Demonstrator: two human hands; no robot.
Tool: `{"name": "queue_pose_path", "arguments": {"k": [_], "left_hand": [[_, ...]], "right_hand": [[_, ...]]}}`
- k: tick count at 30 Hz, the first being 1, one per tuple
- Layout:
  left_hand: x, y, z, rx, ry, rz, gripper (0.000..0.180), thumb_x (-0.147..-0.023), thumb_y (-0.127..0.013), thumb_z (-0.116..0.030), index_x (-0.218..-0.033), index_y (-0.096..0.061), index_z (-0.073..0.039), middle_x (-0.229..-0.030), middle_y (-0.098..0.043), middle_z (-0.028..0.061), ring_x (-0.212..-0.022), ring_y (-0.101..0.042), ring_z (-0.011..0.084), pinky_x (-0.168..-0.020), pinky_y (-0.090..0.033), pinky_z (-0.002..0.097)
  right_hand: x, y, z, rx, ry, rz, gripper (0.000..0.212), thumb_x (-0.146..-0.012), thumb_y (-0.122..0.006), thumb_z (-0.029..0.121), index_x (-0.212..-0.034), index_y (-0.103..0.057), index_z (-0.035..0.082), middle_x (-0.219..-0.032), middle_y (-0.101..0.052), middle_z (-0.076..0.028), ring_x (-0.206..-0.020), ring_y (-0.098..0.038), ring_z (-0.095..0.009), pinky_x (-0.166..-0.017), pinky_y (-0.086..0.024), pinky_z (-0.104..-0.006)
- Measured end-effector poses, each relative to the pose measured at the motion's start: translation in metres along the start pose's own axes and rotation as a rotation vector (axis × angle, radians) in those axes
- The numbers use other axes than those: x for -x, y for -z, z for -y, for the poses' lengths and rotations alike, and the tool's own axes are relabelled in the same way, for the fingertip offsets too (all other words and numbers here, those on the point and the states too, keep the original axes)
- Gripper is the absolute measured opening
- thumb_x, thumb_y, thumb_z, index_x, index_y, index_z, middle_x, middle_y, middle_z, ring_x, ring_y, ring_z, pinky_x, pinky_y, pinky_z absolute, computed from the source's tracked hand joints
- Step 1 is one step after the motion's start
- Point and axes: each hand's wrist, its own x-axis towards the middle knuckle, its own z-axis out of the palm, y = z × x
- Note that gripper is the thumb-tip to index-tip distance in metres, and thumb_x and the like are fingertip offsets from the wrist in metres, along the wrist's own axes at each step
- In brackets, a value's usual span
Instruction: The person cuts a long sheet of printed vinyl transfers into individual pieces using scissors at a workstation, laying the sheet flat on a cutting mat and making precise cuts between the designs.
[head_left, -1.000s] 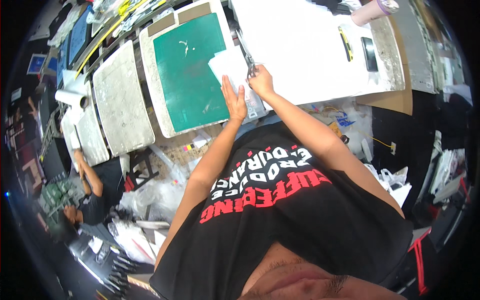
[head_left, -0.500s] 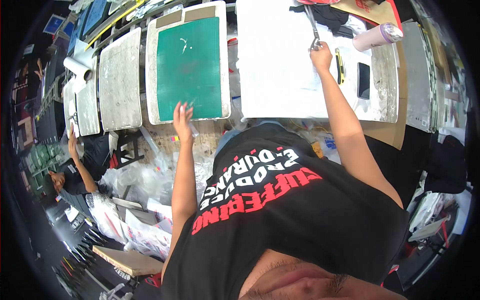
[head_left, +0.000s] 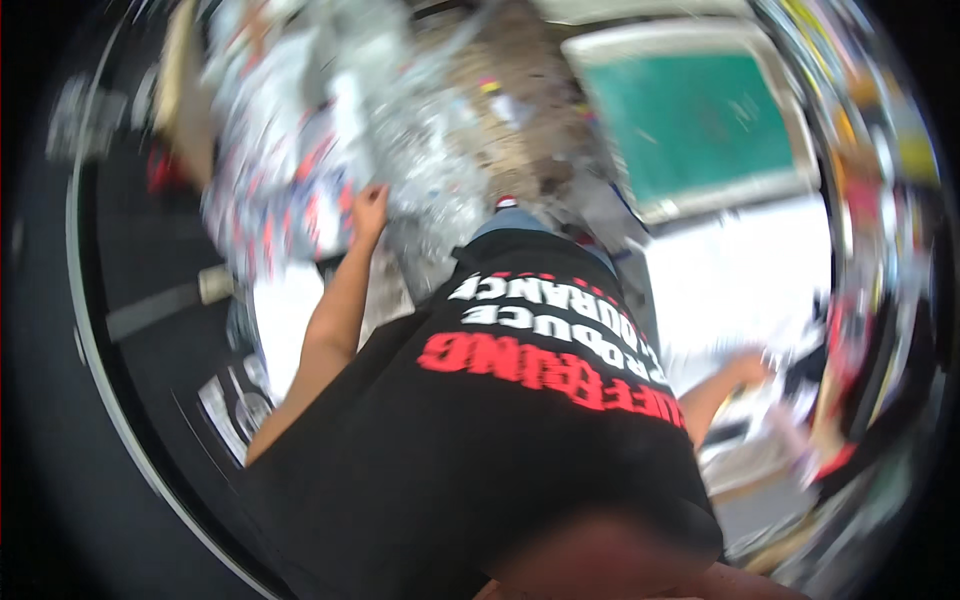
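Observation:
My left hand (head_left: 370,212) is raised off to the left with its fingers curled in, and nothing shows in it. Beyond it lie crumpled clear plastic bags (head_left: 435,150) and white plastic sheeting with red and blue print (head_left: 300,200). At the right, my right hand (head_left: 745,370) is at the near edge of a white-covered board (head_left: 745,270). Motion smears its fingers, so whether scissors are still in them does not show. Close to that hand are a dark phone (head_left: 728,434) and a pale pink bottle (head_left: 795,440), both blurred.
A pale board with a green sheet (head_left: 690,120) stands beyond the white one. Below the boards, the brown floor (head_left: 500,130) carries scattered scraps. A cardboard piece (head_left: 185,90) is at the upper left, and dark floor (head_left: 150,250) stretches along the left.
My view has swung left, so the boards now appear at the right. My left hand has gone from open near the green sheet to closed over the plastic. Scissors were plain in my right hand before.

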Motion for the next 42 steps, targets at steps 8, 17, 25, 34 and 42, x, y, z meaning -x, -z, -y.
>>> {"name": "queue_pose_path", "arguments": {"k": [8, 17, 25, 34, 42], "left_hand": [[0.089, 0.056, 0.098, -0.380, 0.130, -0.594, 0.032, -0.077, -0.075, -0.023, -0.101, -0.066, -0.003, -0.106, -0.064, 0.0147, -0.105, -0.057, 0.0324, -0.094, -0.045, 0.0419], [0.027, 0.115, 0.190, 0.107, 0.334, -0.615, 0.033, -0.077, -0.080, -0.026, -0.098, -0.068, -0.003, -0.091, -0.071, 0.0116, -0.083, -0.068, 0.0256, -0.075, -0.052, 0.0351], [-0.144, 0.182, 0.194, 0.217, 0.422, -0.960, 0.063, -0.070, -0.086, -0.043, -0.106, -0.061, 0.002, -0.112, -0.059, 0.0186, -0.108, -0.054, 0.0331, -0.096, -0.043, 0.0418], [-0.196, 0.236, 0.239, 0.018, 0.671, -0.489, 0.065, -0.065, -0.084, -0.046, -0.098, -0.070, 0.008, -0.101, -0.068, 0.0284, -0.100, -0.066, 0.0411, -0.088, -0.050, 0.0473], [-0.149, 0.224, 0.218, 0.876, 0.559, -0.806, 0.022, -0.082, -0.078, -0.017, -0.084, -0.066, 0.001, -0.085, -0.067, 0.0090, -0.075, -0.059, 0.0167, -0.075, -0.053, 0.0344]], "right_hand": [[0.039, 0.135, 0.213, -1.235, 0.182, 0.158, 0.044, -0.077, -0.080, 0.011, -0.111, -0.060, -0.007, -0.086, -0.072, -0.014, -0.076, -0.067, -0.021, -0.067, -0.054, -0.0353], [0.235, 0.258, 0.395, -1.138, 1.035, 0.802, 0.042, -0.081, -0.065, -0.004, -0.122, -0.053, -0.005, -0.094, -0.073, -0.010, -0.076, -0.066, -0.013, -0.065, -0.051, -0.0259], [0.353, 0.249, 0.410, -0.615, 1.687, 0.786, 0.043, -0.066, -0.066, -0.002, -0.108, -0.066, 0.003, -0.084, -0.070, -0.016, -0.074, -0.069, -0.028, -0.070, -0.054, -0.0371], [0.395, 0.273, 0.389, -0.690, 1.476, 0.855, 0.044, -0.069, -0.076, 0.011, -0.110, -0.065, -0.001, -0.085, -0.071, -0.016, -0.079, -0.071, -0.026, -0.073, -0.054, -0.0358], [0.394, 0.271, 0.378, -0.741, 1.169, 0.935, 0.049, -0.070, -0.079, 0.007, -0.115, -0.062, -0.003, -0.078, -0.069, -0.012, -0.068, -0.066, -0.018, -0.066, -0.053, -0.0327]]}}
